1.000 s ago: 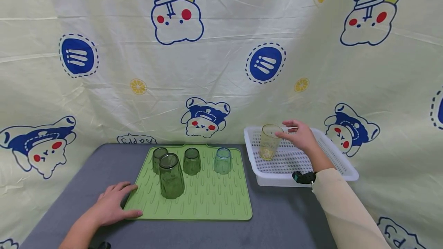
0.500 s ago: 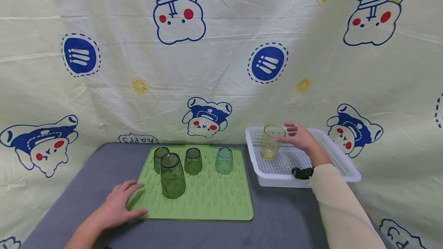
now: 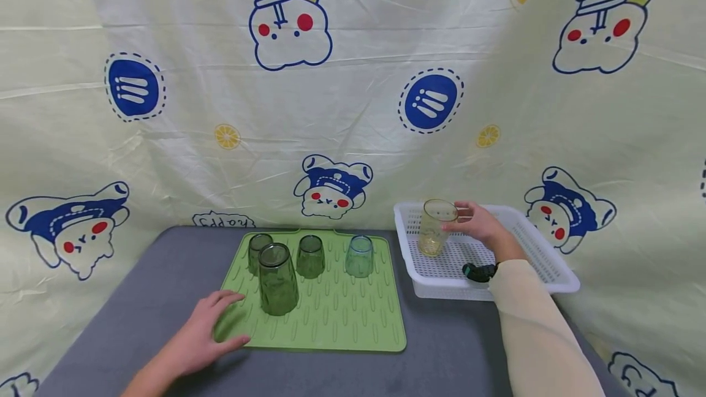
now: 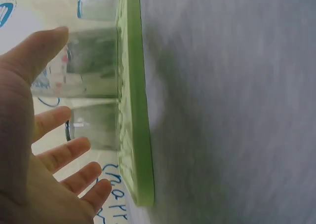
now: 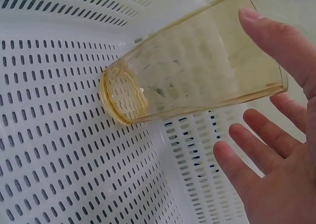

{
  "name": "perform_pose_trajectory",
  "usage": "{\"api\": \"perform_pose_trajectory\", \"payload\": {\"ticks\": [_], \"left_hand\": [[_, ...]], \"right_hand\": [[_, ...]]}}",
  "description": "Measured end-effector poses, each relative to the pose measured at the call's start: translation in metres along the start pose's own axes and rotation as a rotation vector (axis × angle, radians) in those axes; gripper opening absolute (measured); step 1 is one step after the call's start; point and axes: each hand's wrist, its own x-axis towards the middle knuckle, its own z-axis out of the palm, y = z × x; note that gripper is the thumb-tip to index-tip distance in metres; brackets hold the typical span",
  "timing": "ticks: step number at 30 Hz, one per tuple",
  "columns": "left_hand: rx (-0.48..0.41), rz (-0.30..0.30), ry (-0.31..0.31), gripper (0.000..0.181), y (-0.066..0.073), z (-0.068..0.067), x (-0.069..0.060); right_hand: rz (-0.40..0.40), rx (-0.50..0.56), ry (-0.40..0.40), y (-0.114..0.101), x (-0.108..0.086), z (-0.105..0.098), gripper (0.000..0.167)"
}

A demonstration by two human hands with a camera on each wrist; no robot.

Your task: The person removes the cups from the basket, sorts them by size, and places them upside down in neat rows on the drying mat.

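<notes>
A tall yellow-tinted glass [image 3: 435, 228] stands rim up on the floor of the white basket [image 3: 416, 271]. My right hand [image 3: 477, 225] is beside its upper part, thumb near the rim and the other fingers spread apart; whether the thumb touches the glass I cannot tell. On the green mat [image 3: 342, 317] a tall green glass [image 3: 278, 280] stands with its narrower end up. My left hand [image 3: 204, 332] hovers at the mat's left edge, thumb and fingers spread toward that glass with a gap between. The left wrist view shows the left palm [image 4: 29, 194] holding nothing.
Behind the tall green glass are two small green glasses, one at the left [image 3: 258, 254] and one in the middle [image 3: 311, 257]. A small blue-tinted glass [image 3: 359, 256] stands farther right. A patterned sheet [image 3: 353, 109] hangs behind the grey table [image 3: 447, 348].
My left hand has moved right, closer to the tall green glass. My right hand has come slightly lower around the yellow glass's side. The head view has shifted a little.
</notes>
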Motion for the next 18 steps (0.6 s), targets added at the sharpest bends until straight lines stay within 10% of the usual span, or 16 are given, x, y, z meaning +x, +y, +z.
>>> {"api": "perform_pose_trajectory", "payload": {"ticks": [18], "left_hand": [[-0.047, 0.098, 0.052, 0.062, 0.029, 0.02, -0.004]], "right_hand": [[-0.013, 0.039, -0.061, 0.005, 0.011, 0.012, 0.099]]}}
